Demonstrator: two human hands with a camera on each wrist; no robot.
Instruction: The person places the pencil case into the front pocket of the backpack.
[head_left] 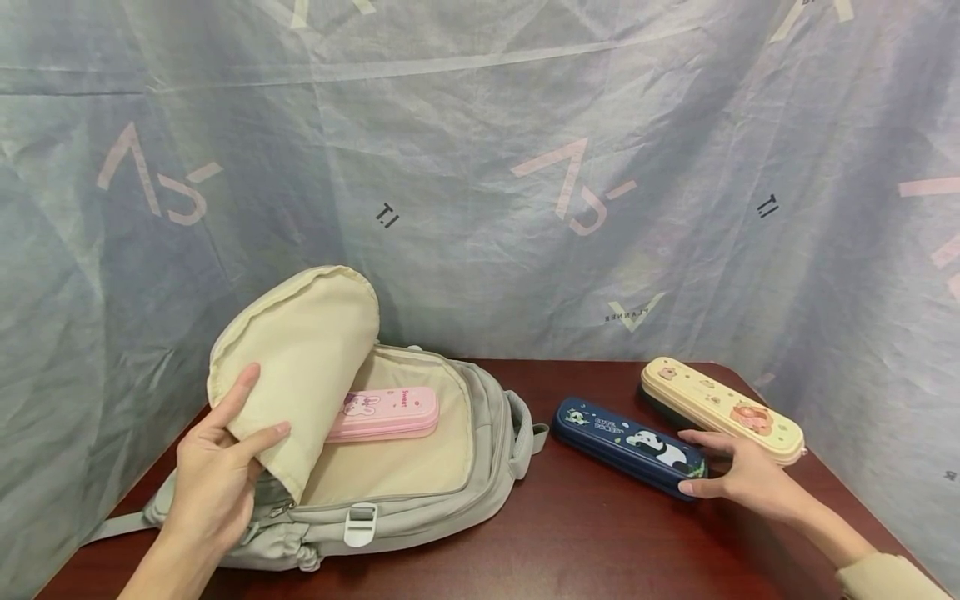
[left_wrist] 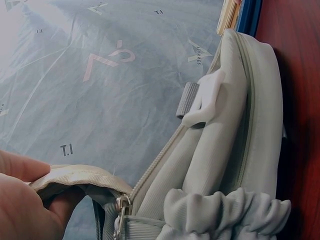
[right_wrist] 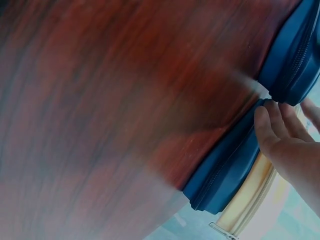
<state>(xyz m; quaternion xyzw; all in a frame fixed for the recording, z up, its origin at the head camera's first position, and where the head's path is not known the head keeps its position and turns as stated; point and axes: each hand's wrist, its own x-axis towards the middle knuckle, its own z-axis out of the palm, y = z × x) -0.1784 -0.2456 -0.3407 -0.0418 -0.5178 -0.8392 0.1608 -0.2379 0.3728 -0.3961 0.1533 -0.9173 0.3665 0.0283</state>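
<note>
Grey bag (head_left: 450, 515) on the left of the table (head_left: 540, 542), open, flap (head_left: 318, 350) up. Left hand (head_left: 213, 483) pinches the flap's edge, thumb and a finger on the cream lining in the head view; the left wrist view adds fingers behind the cloth, plus the zip pull (left_wrist: 122, 205) right by them, a white buckle (left_wrist: 215, 92) and the gathered pocket edge (left_wrist: 225, 215). Pink case (head_left: 401, 414), bunny print, lies inside the bag, left end hidden by the flap; I only get it from the head view. Right hand (head_left: 753, 479), over on the right of the table, has its grip round the right end of the panda case (head_left: 618, 442), thumb on the near side, fingers on the far side. Can't tell if that case is off the table. Cream case (head_left: 720, 404) just behind it, slanted the same way; from the head view there's merely a dark edge below it, but the right wrist view shows a second blue case (right_wrist: 225, 165) there, zip and all, with the cream one on top. Prints don't show from that side, just zips and plain walls. Left wrist view catches only slivers of cream and blue past the bag. Grey printed curtain (head_left: 480, 167) behind everything.
</note>
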